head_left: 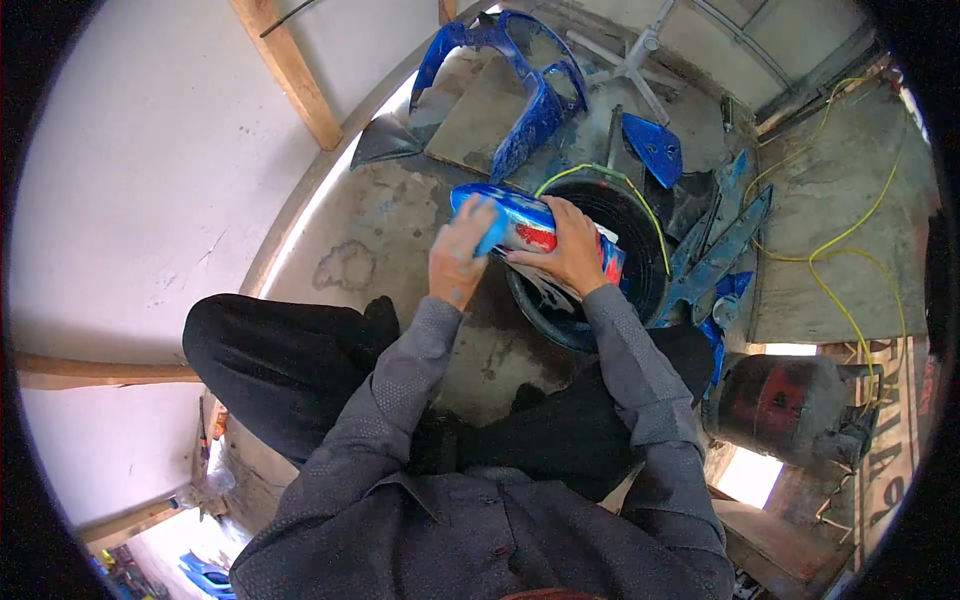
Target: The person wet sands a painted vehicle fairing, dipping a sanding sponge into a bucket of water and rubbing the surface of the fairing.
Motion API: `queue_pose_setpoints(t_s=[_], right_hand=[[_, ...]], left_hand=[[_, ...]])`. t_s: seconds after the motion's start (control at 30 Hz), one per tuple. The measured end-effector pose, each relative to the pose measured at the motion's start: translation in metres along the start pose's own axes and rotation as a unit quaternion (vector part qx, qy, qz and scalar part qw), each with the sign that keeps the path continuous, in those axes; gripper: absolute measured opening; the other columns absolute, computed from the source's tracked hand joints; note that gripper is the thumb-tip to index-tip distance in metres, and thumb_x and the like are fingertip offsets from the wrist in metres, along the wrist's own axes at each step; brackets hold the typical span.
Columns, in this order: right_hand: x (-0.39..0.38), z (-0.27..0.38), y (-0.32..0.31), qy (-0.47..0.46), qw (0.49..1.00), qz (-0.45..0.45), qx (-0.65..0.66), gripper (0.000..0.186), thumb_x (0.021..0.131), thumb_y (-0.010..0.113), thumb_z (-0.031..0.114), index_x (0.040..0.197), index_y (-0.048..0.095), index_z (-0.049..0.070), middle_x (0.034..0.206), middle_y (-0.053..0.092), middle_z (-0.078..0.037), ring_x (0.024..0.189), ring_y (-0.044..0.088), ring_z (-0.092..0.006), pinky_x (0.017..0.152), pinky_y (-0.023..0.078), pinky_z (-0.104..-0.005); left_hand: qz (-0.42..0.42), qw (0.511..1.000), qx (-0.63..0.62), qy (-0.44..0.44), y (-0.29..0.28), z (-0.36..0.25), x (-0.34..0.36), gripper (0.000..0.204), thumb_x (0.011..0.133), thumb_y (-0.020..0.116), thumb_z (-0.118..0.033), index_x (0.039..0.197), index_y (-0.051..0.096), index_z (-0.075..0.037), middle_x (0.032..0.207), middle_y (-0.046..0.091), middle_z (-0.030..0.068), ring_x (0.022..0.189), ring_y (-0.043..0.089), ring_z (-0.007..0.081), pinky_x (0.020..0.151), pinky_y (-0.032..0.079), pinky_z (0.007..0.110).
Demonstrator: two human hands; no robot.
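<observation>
Over a round black tub (548,335) I hold a curved, glossy plastic panel (517,208), blue with silver-white and red patches, tilted. My right hand (574,247) grips it from the right, fingers across its top and thumb near its lower edge. At its left end my left hand (462,250) is closed on a light-blue pad (492,232) pressed to the surface. That hand is slightly blurred, and the pad's exact kind cannot be made out. The far end of the panel is partly hidden behind my right hand.
A yellow-green hose (630,185) crosses the tub. Beyond lie a large blue fairing frame (530,125) and a blue plate (652,148). Dusty blue strips (715,250) are at right, near a dark, red-marked container (780,405). A white wall (140,190) bounds the left.
</observation>
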State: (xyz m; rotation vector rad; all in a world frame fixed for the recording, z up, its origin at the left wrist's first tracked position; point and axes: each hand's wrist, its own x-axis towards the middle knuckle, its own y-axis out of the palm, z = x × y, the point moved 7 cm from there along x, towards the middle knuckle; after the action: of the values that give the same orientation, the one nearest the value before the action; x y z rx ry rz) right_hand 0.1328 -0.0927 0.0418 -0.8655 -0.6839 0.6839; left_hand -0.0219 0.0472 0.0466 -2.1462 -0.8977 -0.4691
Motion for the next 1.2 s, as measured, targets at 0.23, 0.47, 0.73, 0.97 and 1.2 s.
queue_pose_setpoints(t_s=[0.23, 0.47, 0.73, 0.97, 1.2], right_hand=[[0.0, 0.0, 0.0, -0.011, 1.0, -0.013, -0.008, 0.12, 0.061, 0.088, 0.079, 0.148, 0.054, 0.003, 0.146, 0.059, -0.02, 0.139, 0.053, -0.0382, 0.117, 0.035, -0.0558], [0.002, 0.007, 0.0, -0.008, 1.0, 0.0, 0.005, 0.119, 0.063, 0.088, 0.077, 0.148, 0.054, 0.002, 0.147, 0.059, -0.02, 0.14, 0.053, -0.0386, 0.117, 0.035, -0.0565], [-0.001, 0.01, -0.004, -0.03, 0.999, -0.023, -0.021, 0.111, 0.064, 0.092, 0.07, 0.144, 0.057, 0.001, 0.141, 0.063, -0.021, 0.132, 0.059, -0.0399, 0.111, 0.044, -0.0509], [-0.001, 0.005, -0.005, -0.034, 0.998, -0.037, -0.03, 0.112, 0.064, 0.091, 0.07, 0.145, 0.056, 0.001, 0.144, 0.061, -0.021, 0.133, 0.058, -0.0398, 0.112, 0.042, -0.0511], [0.003, 0.01, -0.004, -0.024, 0.999, -0.026, -0.034, 0.11, 0.065, 0.091, 0.069, 0.144, 0.057, 0.001, 0.142, 0.062, -0.021, 0.133, 0.058, -0.0401, 0.112, 0.043, -0.0511]], left_hand=[[0.003, 0.996, 0.089, 0.022, 0.005, 0.004, -0.01, 0.057, 0.088, 0.077, -0.011, 0.144, 0.068, -0.015, 0.156, 0.062, 0.0085, 0.152, 0.05, 0.0279, 0.113, 0.041, 0.049], [-0.011, 0.986, 0.168, 0.019, 0.0, 0.014, -0.012, 0.047, 0.094, 0.079, -0.025, 0.139, 0.07, -0.017, 0.155, 0.063, 0.0029, 0.15, 0.052, 0.0214, 0.118, 0.028, 0.053], [0.01, 0.988, 0.157, -0.006, -0.003, 0.025, -0.014, 0.052, 0.095, 0.074, -0.016, 0.147, 0.066, -0.019, 0.157, 0.061, 0.0077, 0.152, 0.05, 0.0244, 0.122, 0.025, 0.053], [0.038, 0.992, 0.099, 0.062, 0.02, -0.004, -0.03, 0.049, 0.096, 0.075, -0.014, 0.144, 0.068, -0.017, 0.154, 0.064, 0.0069, 0.149, 0.053, 0.0232, 0.122, 0.031, 0.054], [-0.059, 0.989, 0.132, 0.02, 0.003, 0.025, -0.016, 0.049, 0.093, 0.077, -0.016, 0.142, 0.068, -0.015, 0.154, 0.063, 0.0043, 0.15, 0.052, 0.0232, 0.123, 0.031, 0.057]])
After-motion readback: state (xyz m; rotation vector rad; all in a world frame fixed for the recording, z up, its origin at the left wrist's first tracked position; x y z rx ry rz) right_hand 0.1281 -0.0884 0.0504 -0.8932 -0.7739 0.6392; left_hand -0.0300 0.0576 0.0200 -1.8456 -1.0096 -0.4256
